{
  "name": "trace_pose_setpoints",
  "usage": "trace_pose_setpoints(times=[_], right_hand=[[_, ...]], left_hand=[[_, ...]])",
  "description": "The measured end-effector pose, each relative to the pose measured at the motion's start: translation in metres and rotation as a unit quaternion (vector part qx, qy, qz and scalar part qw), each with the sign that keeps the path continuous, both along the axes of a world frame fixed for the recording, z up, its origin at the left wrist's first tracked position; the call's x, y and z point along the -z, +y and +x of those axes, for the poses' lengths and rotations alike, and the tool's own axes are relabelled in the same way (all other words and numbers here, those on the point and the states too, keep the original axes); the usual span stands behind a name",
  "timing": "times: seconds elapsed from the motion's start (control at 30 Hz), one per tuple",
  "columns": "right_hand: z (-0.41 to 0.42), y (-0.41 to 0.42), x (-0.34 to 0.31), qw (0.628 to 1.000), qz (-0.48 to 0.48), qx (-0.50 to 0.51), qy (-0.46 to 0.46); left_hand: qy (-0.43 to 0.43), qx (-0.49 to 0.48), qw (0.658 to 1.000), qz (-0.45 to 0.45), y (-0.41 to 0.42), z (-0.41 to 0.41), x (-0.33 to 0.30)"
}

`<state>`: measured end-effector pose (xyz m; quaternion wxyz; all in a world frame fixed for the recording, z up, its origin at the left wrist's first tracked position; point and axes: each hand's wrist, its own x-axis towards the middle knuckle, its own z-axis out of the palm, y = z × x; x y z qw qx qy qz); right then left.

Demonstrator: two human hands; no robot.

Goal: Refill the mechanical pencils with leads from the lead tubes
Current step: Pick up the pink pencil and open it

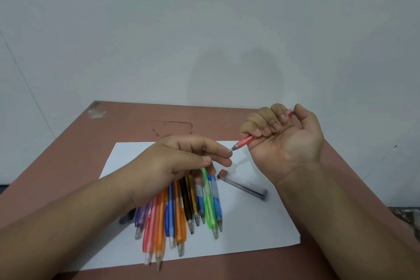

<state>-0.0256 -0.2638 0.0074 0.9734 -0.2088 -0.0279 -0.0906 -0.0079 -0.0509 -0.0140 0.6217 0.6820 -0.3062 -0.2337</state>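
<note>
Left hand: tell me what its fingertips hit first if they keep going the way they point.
The left hand points right, toward the metal tip of the red pencil gripped in the right hand. That tip comes first; it already looks nearly touching, though depth is unclear.

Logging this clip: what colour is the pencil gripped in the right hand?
Translucent red-pink pencil, seen in the head view.

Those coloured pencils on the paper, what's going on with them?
A person is refilling mechanical pencils. The right hand grips a red pencil, its tip pointing at the left hand, whose fingertip is at the tip. The other pencils lie in a bunch on the white sheet, beside a clear lead tube.
</note>
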Motion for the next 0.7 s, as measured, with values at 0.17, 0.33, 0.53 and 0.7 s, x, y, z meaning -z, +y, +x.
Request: trace_pose_setpoints(times=[0.17, 0.33, 0.53, 0.7], right_hand=[[-0.0005, -0.0007, -0.0009, 1.0, 0.002, 0.003, -0.003], [-0.0002, -0.0005, 0.0011, 1.0, -0.001, 0.001, -0.003], [-0.0021, 0.0017, -0.0013, 1.0, 0.006, 0.003, -0.012], [-0.003, 0.0051, -0.0008, 1.0, 0.015, -0.014, -0.01]], left_hand=[[-0.004, -0.009, 1.0, 0.003, -0.0006, 0.0001, -0.0009], [-0.026, -0.007, 0.999, 0.026, -0.0001, -0.0013, -0.0037], [-0.076, -0.046, 0.995, 0.041, -0.0054, -0.0071, -0.0086], [-0.111, -0.078, 0.99, 0.033, -0.0087, -0.0071, -0.0075]])
